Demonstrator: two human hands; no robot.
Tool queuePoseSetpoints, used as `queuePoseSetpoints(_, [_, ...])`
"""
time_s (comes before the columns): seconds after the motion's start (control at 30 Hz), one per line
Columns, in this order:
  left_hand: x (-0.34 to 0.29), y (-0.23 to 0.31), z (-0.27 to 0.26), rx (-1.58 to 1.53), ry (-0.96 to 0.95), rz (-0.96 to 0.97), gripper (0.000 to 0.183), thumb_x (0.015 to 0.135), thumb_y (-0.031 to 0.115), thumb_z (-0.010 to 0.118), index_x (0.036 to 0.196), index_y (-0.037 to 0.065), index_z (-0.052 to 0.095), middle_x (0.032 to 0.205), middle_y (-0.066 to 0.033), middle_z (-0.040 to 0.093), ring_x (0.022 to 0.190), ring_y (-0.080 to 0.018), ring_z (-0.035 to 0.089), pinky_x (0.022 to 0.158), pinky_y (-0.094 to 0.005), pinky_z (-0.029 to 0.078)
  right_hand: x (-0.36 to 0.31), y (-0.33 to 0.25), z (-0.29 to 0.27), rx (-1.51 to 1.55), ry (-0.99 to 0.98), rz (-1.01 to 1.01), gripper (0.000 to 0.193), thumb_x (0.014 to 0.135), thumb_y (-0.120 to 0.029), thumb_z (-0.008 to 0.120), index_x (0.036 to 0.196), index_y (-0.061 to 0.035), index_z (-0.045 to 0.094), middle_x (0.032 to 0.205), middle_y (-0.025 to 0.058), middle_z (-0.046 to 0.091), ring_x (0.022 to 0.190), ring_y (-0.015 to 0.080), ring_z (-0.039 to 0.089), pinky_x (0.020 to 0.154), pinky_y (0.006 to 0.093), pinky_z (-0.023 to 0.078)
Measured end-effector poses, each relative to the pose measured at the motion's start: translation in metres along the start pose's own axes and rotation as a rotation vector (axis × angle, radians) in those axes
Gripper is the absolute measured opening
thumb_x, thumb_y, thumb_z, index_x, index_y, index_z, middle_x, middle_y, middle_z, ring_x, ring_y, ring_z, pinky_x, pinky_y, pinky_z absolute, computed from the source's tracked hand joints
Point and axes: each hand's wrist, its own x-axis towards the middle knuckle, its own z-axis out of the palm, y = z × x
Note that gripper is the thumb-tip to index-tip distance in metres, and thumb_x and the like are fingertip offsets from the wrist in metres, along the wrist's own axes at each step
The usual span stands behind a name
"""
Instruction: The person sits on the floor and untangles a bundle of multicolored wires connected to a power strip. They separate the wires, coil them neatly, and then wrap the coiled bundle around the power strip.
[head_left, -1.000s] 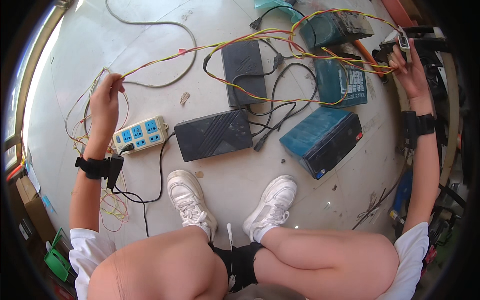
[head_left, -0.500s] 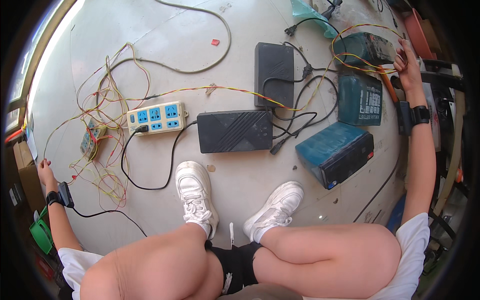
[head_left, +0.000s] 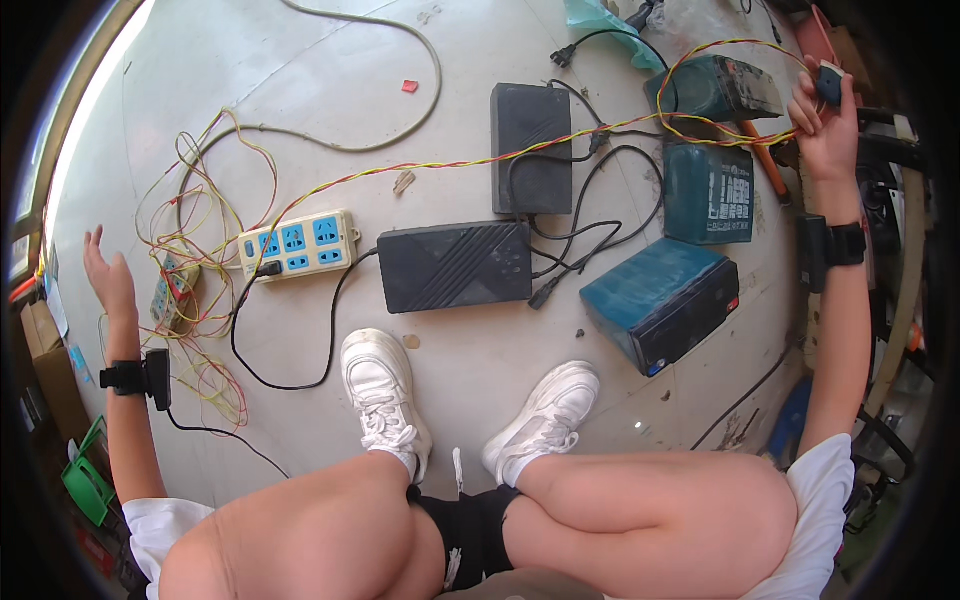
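At the far right, my right hand (head_left: 826, 130) is closed around a twisted red and yellow wire (head_left: 450, 163). A small black block (head_left: 829, 86), perhaps a connector, shows between its thumb and fingers. From that hand the wire runs left, stretched over the floor, to a loose tangle of red and yellow wires (head_left: 215, 205). My left hand (head_left: 112, 278) is raised at the left with its fingers apart and nothing in it. Nearest to it are the tangle and a small power strip (head_left: 176, 292) lying among the wires.
A cream power strip with blue sockets (head_left: 300, 243) has a black plug in it. Two black charger boxes (head_left: 455, 268) (head_left: 531, 150) lie mid-floor with black cords. Several teal battery packs (head_left: 660, 305) sit at right, by an orange handle (head_left: 767, 165). My white shoes (head_left: 380, 390) rest in front.
My left hand has opened, letting go of a thin wire, and moved up and inward. My right hand has turned, showing the black block, and the twisted wire is pulled straighter and higher.
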Motion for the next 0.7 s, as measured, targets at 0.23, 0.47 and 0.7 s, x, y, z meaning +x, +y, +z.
queuePoseSetpoints(0.23, [-0.031,0.391,-0.015,-0.995,-0.667,0.699,0.083,0.087,0.025,0.072,0.153,0.005,0.025,0.161,-0.0186,0.018,0.148,-0.0348,0.022,0.119,-0.0409,0.024,-0.05,-0.031,0.128,0.403,-0.512,0.219,0.025,0.101,-0.019,0.051,0.115,-0.0006,0.043,0.08,0.0042,0.039,0.052,0.0096,0.031,0.046,0.0247,0.026])
queuePoseSetpoints(0.47, [-0.036,0.514,-0.054,-1.483,-0.429,0.825,0.078,0.086,0.027,0.073,0.146,0.002,0.029,0.142,-0.02,0.043,0.134,-0.0351,0.04,0.115,-0.0415,0.029,-0.089,-0.029,0.171,0.594,-0.663,0.356,0.025,0.106,-0.03,0.04,0.106,-0.0045,0.042,0.069,0.0048,0.041,0.042,0.0088,0.028,0.034,0.0241,0.022])
queuePoseSetpoints(0.7, [-0.011,0.448,-0.045,-1.121,-0.543,0.84,0.014,0.097,0.013,0.058,0.096,0.0,0.062,0.086,-0.0127,0.064,0.081,-0.0315,0.061,0.071,-0.0378,0.049,-0.082,-0.014,0.122,0.06,-0.157,0.226,0.054,0.101,-0.054,0.042,0.12,-0.0039,0.051,0.14,0.0301,0.048,0.115,0.0381,0.061,0.097,0.0489,0.052])
